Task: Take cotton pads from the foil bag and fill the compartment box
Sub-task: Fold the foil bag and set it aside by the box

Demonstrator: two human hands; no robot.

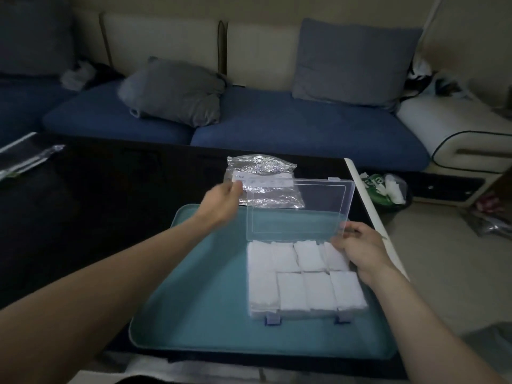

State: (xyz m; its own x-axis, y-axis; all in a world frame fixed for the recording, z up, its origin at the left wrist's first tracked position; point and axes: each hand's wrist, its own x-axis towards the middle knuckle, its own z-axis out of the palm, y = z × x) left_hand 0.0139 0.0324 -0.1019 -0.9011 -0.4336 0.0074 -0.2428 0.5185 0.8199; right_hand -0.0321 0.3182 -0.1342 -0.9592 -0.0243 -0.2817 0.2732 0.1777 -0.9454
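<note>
The clear compartment box (306,311) sits on a teal tray (199,289), its compartments packed with white cotton pads (293,289). Its transparent lid (299,209) stands raised behind them. My right hand (357,248) rests at the box's far right corner, thumb and fingers touching the lid's lower right edge. Behind the lid lies the silver foil bag (263,167) with a white label. My left hand (224,202) reaches to the bag's left edge, fingertips pinching it.
The tray lies on a dark glossy table (97,206) with a white right edge. A plastic-wrapped item (25,159) lies at the table's far left. A blue sofa with grey cushions (171,92) stands behind. A bin with a green bag (385,189) is on the floor to the right.
</note>
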